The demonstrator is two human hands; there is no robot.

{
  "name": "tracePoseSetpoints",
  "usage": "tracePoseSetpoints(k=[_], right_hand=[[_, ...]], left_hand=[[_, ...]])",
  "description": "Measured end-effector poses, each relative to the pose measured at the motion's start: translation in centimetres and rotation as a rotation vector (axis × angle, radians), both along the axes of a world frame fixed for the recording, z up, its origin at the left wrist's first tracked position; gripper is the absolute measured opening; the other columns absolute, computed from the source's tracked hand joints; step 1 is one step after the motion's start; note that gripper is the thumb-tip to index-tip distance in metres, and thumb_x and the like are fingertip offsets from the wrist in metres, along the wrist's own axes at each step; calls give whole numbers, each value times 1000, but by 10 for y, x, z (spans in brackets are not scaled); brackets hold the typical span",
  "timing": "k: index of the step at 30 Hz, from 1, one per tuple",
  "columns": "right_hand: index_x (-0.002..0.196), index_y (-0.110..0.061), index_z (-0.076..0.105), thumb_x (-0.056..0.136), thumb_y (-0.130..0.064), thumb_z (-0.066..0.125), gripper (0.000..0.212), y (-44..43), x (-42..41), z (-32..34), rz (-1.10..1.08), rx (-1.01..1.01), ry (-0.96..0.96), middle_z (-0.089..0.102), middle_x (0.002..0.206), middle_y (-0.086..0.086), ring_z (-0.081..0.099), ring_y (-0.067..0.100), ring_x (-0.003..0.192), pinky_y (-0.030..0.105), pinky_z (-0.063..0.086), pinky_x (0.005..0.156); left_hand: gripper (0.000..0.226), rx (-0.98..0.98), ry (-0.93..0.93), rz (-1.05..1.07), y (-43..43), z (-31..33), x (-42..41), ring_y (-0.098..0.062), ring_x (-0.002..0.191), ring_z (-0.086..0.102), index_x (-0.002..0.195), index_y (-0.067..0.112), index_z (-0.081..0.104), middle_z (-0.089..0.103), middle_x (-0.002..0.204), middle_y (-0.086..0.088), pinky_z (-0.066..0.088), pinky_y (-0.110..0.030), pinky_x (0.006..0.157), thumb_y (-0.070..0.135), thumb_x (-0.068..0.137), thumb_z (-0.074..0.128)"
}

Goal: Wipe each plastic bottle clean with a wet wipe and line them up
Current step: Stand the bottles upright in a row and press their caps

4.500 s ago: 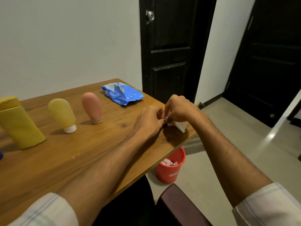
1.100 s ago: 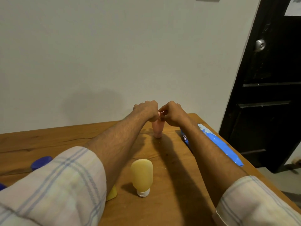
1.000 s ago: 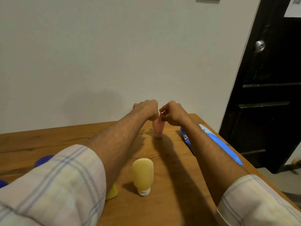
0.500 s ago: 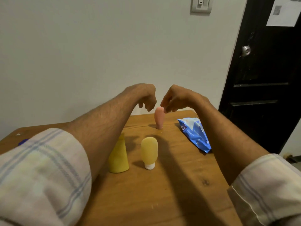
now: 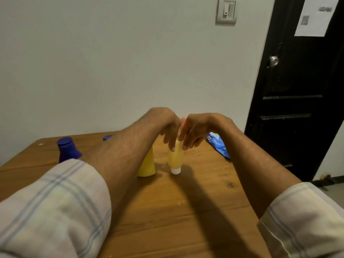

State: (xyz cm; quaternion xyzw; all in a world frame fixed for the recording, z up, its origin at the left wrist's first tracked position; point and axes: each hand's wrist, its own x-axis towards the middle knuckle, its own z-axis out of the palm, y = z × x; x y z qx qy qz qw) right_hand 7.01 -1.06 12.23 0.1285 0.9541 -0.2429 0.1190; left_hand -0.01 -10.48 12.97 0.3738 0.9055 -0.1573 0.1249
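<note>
Far left stands one blue bottle (image 5: 67, 148), with a blue sliver (image 5: 107, 137) behind my forearm that may be a second. Next come the tall yellow bottle (image 5: 148, 164) and, just beside it, the small yellow bottle (image 5: 176, 161), upright on its white cap on the surface (image 5: 186, 202). My left hand (image 5: 167, 125) and right hand (image 5: 199, 129) meet over it, grip released, loose fingertips touching its top. No wipe shows. One pink bottle (image 5: 183, 120) peeks out behind, and one wipe pack (image 5: 217, 146) lies to the right. I judge I'm lining up, with the blue ones not yet placed.

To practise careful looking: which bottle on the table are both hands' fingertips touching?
The rounded yellow bottle on a white cap, touched by left hand and right hand; the flat yellow tube, pink bottle and blue bottle stand apart.
</note>
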Motion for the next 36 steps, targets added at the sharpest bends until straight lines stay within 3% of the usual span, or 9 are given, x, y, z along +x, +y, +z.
tracePoseSetpoints(k=[3, 9, 12, 14, 16, 19, 24, 29, 36], right_hand=[[116, -4, 64, 80, -6, 72, 36, -4, -4, -6, 11, -2, 29, 69, 106, 14, 69, 26, 92, 38, 55, 87], [115, 1, 64, 81, -3, 71, 35, -3, -20, -11, 1, -27, 46, 70, 101, 17, 71, 25, 82, 36, 59, 78], [113, 1, 64, 82, -1, 68, 31, 2, -32, -7, 13, -43, 89, 70, 101, 16, 71, 25, 80, 36, 59, 76], [110, 0, 66, 82, -1, 68, 28, 9, -42, 0, 25, -51, 143, 71, 100, 17, 72, 24, 79, 37, 59, 76], [108, 0, 67, 82, -1, 68, 26, 18, -54, 6, 20, -58, 217, 71, 97, 17, 72, 24, 78, 38, 59, 76], [108, -1, 68, 83, -4, 69, 25, 27, -75, 12, 22, -19, 330, 72, 94, 15, 72, 21, 76, 34, 59, 74], [108, -2, 69, 85, -4, 67, 23, 37, -113, 11, 34, 68, 433, 71, 94, 13, 70, 20, 77, 33, 59, 72], [108, -2, 69, 86, -4, 66, 23, 44, -143, 0, 13, 110, 444, 70, 95, 12, 69, 21, 79, 34, 59, 74], [105, -3, 70, 87, -6, 65, 19, 53, -162, -19, 6, 134, 442, 69, 88, 8, 65, 14, 69, 23, 55, 63]], left_hand=[[23, 36, 0, -16, -4, -6, -2, -22, 116, 58, 92, 17, 66, 71, 113, 1, 45, -46, 105, 35, 83, 76], [18, 129, -56, -71, -9, -8, -7, -21, 106, 65, 80, 16, 60, 73, 106, -4, 50, -37, 94, 27, 89, 71], [14, 206, -86, -71, -7, -3, -17, -22, 99, 68, 84, 13, 60, 72, 95, -5, 50, -33, 85, 21, 91, 69], [17, 288, -68, -46, -7, 4, -25, -20, 91, 69, 100, 6, 63, 70, 89, -4, 51, -32, 83, 20, 92, 68], [25, 355, -3, -27, -6, 11, -35, -17, 86, 69, 112, 7, 63, 70, 83, -1, 51, -33, 85, 22, 93, 67], [21, 407, 116, -9, -3, 18, -54, -14, 83, 69, 108, 14, 66, 71, 77, 4, 45, -38, 91, 29, 92, 68], [16, 474, 165, 48, 7, 15, -90, -17, 85, 69, 105, 14, 64, 72, 91, -3, 43, -38, 88, 19, 91, 68], [23, 499, 77, 72, 20, 4, -120, -21, 90, 68, 112, 5, 66, 72, 100, -10, 50, -46, 97, 19, 93, 65], [27, 467, -80, 81, 34, -8, -144, -26, 100, 67, 117, -3, 62, 69, 109, -15, 56, -35, 90, 14, 97, 58]])
